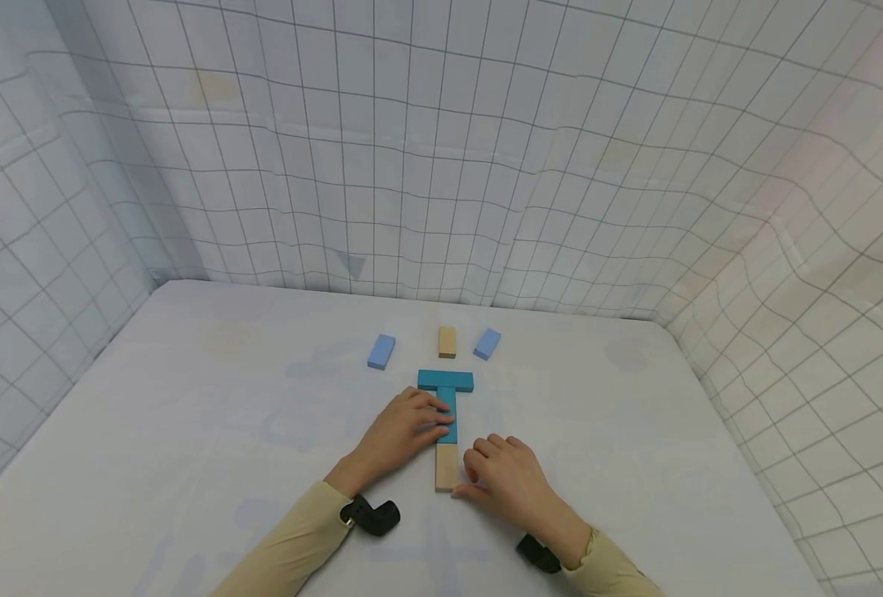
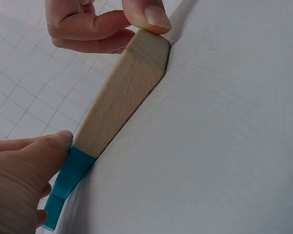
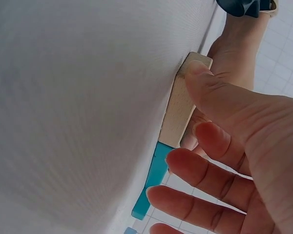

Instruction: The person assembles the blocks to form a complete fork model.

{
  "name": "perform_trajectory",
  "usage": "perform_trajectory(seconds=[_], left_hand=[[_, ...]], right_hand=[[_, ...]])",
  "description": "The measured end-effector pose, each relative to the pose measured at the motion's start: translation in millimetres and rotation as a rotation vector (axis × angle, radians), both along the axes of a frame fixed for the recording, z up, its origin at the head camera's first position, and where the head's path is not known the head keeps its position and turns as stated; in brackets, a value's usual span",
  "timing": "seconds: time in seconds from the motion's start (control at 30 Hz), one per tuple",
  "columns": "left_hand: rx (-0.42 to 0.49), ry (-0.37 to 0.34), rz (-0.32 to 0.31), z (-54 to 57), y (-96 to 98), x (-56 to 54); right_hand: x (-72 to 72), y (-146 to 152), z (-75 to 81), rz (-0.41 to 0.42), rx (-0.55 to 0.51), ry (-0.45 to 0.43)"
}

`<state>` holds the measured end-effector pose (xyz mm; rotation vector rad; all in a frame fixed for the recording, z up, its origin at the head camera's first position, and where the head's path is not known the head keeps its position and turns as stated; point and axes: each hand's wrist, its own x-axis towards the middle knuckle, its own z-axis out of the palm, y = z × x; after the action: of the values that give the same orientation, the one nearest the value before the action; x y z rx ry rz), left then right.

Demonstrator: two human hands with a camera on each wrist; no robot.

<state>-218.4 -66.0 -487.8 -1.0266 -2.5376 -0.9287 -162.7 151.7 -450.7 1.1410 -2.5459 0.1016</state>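
Note:
A teal block (image 1: 447, 400) and a natural wood block (image 1: 446, 466) stand end to end in a line, with another teal block (image 1: 444, 380) laid crosswise at the far end, forming a T. My left hand (image 1: 409, 424) rests its fingers across the teal stem block; the left wrist view has its thumb beside the teal-to-wood joint. My right hand (image 1: 511, 481) is at the near right. Its thumb touches the near end of the wood block (image 3: 178, 107), while the other fingers are loosely bent beside it, holding nothing.
Beyond the T lie a blue block (image 1: 381, 351), a small wood block (image 1: 447, 342) and another blue block (image 1: 487, 343). The white-covered table (image 1: 210, 414) meets a grid-patterned curtain (image 1: 441, 166) at the back and sides.

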Motion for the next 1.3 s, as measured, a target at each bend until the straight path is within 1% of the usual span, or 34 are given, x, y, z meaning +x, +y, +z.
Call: perform_trajectory(seconds=[0.13,0.2,0.3,0.53,0.7,0.8,0.9,1.0,1.07,1.13,1.3], left_hand=[[0.018,0.007,-0.064,-0.2,1.1,-1.2],[0.023,0.002,-0.083,-0.3,1.6,-1.1],[0.018,-0.001,-0.081,-0.8,1.9,0.1],[0.018,-0.009,-0.053,-1.2,2.5,2.9],[0.054,-0.055,-0.047,-1.6,2.8,2.8],[0.073,-0.097,-0.044,-1.2,3.0,2.5],[0.086,-0.149,-0.047,-0.7,3.3,2.8],[0.081,-0.212,-0.036,0.0,4.0,4.3],[0.075,-0.241,-0.026,0.8,4.7,5.8],[0.073,-0.254,-0.02,1.5,5.6,7.0],[0.074,-0.257,-0.019,2.1,7.5,8.1]], right_hand=[[-0.1,0.2,-0.7,0.003,-0.005,0.014],[-0.1,0.3,-1.0,0.004,-0.008,0.021],[0.0,0.3,-1.6,0.005,-0.01,0.022],[0.0,0.3,-2.9,0.001,-0.01,0.015],[-0.3,0.3,-3.6,-0.006,0.004,0.01],[-0.1,-0.1,-2.9,-0.015,0.02,0.002],[0.4,-0.6,-1.7,-0.031,0.045,-0.012],[0.7,-0.3,-1.0,-0.052,0.075,-0.041],[0.9,0.0,-0.9,-0.063,0.085,-0.057],[0.9,0.3,-1.1,-0.068,0.088,-0.06],[0.9,1.1,-1.9,-0.069,0.084,-0.058]])
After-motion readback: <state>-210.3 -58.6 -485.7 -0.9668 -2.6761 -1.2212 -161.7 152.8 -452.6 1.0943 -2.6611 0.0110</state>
